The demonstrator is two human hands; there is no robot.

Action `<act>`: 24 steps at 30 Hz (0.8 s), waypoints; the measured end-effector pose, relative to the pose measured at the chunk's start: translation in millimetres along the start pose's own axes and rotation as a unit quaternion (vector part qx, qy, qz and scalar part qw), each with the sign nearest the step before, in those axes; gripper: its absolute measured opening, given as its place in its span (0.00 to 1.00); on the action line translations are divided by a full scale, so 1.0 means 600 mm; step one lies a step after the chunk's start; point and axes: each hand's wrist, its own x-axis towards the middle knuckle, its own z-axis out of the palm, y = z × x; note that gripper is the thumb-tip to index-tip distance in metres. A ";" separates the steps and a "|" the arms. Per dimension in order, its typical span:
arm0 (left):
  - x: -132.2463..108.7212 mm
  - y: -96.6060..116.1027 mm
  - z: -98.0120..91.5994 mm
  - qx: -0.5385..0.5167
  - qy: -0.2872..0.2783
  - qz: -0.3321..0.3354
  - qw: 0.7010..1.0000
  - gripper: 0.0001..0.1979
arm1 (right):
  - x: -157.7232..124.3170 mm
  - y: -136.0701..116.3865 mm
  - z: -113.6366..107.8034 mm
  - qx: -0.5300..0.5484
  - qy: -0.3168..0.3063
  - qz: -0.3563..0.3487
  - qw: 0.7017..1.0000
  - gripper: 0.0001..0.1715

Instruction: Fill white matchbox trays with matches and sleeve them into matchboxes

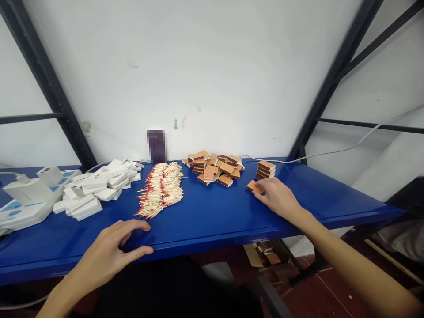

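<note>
My right hand [278, 196] has its thumb and fingers closed on a matchbox [254, 186], which lies low at the table surface. Just behind that hand stands a small stack of matchboxes [266, 168] with orange tops and dark sides. My left hand [114, 247] is at the table's front edge, thumb and fingers apart, with nothing in it. Beyond the left hand lies a heap of red-tipped matches [162, 190]. A loose pile of orange matchboxes [213, 168] sits farther back, between the matches and my right hand.
White matchbox trays [96, 185] are heaped left of the matches. A white power strip [29, 212] with plugged-in chargers lies at the far left of the blue table [205, 216]. A dark upright object [157, 145] leans by the wall. Below the table is an open box [253, 256].
</note>
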 end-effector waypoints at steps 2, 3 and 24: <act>0.000 0.000 0.000 0.002 0.003 0.010 1.000 0.21 | -0.002 0.008 0.015 -0.040 -0.009 -0.004 0.999 0.15; 0.001 0.000 0.000 0.003 0.005 0.012 1.000 0.21 | 0.002 0.015 0.019 -0.048 -0.012 -0.007 0.999 0.16; -0.003 0.002 0.001 0.004 0.009 -0.005 1.000 0.25 | 0.112 0.115 -0.020 0.065 0.075 0.035 0.994 0.33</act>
